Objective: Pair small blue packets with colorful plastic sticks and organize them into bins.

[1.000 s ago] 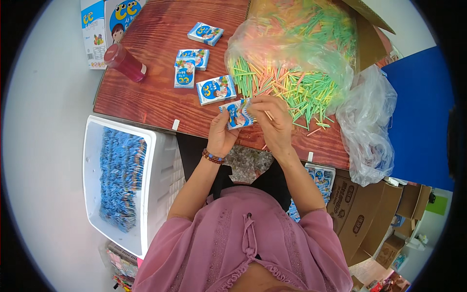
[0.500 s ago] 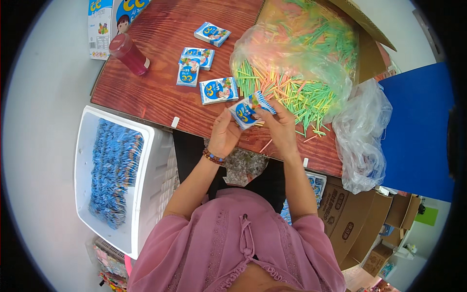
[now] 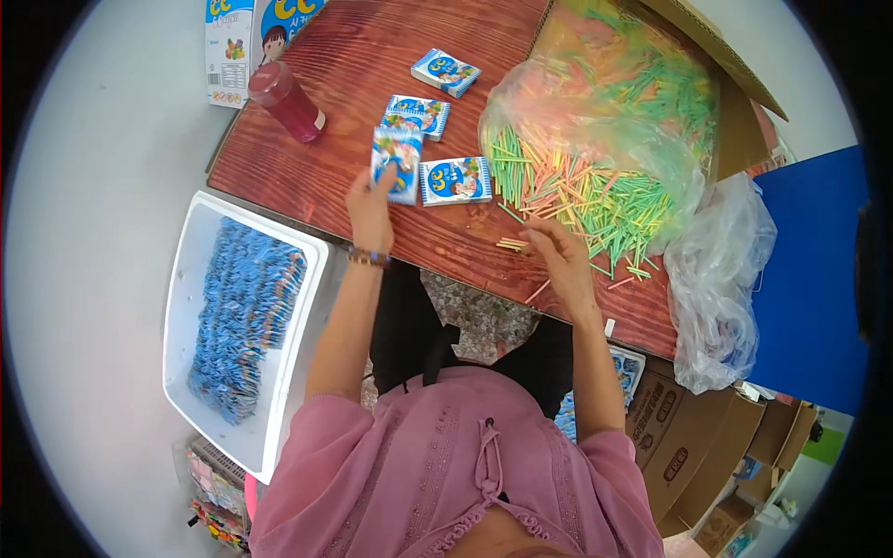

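Our L hand (image 3: 372, 212), w/ a beaded bracelet (image 3: 370, 258) at the wrist, pinched a flat blue-&-white printed packet (image 3: 397, 160) btwn thumb & fingers, approx. upright; the packet was a bit blurred. It was over the near edge of the reddish-brown wood-grain table (image 3: 353, 70), just L of a blue-&-white rectangular pack (image 3: 455, 180), and hid part of a 2nd blue-&-white pack (image 3: 430, 110) behind it. We had a 3rd blue-&-white pack (image 3: 446, 73) farther back.

Our R hand (image 3: 563, 260) was half curled over the table, well apart from the L hand; we couldn't tell if its fingertips met or held anything. A few short yellow sticks (image 3: 512, 244) were just beside its fingertips.

Beyond, we had a big heap of thin green, yellow & pink sticks (image 3: 595, 191), partly under clear plastic film (image 3: 651, 139), w/ a brown cardboard flap (image 3: 735, 65) behind. R of that: a crumpled clear plastic bag (image 3: 721, 288) next to a flat blue panel (image 3: 809, 279). Far L on the table: a pinkish-red translucent bottle (image 3: 290, 104), near a white-&-blue carton (image 3: 229, 56). Below the table's L side, our white plastic tub (image 3: 272, 391) held rows of blue packets (image 3: 244, 321).
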A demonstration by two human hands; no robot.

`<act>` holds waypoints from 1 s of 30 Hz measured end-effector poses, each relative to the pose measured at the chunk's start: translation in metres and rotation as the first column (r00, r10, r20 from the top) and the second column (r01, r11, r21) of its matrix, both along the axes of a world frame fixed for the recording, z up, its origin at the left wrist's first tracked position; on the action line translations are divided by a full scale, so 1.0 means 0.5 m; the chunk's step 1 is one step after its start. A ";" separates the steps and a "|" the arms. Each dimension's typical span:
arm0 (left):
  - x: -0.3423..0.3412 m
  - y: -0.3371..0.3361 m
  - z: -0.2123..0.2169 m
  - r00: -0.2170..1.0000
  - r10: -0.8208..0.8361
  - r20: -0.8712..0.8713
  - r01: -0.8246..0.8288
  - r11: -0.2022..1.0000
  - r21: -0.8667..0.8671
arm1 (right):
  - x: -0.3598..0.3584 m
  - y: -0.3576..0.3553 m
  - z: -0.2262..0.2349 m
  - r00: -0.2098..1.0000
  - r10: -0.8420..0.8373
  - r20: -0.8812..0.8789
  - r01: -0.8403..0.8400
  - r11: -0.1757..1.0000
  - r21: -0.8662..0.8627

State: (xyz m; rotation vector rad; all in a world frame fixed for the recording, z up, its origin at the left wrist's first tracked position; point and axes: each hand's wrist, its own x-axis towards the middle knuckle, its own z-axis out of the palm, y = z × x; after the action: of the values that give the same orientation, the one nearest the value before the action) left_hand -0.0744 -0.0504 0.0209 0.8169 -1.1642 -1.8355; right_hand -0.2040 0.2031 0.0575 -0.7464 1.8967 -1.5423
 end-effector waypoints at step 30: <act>-0.084 0.003 0.000 0.749 0.307 0.587 0.457 0.403 -0.793 | 0.037 0.028 -0.059 0.985 0.104 -0.139 -0.091 0.991 0.099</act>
State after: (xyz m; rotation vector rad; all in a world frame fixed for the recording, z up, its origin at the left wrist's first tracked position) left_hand -0.1162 -0.0487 0.0209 0.6975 -2.4108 -0.5562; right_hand -0.1854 0.2172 0.0280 -0.9158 1.9893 -1.3633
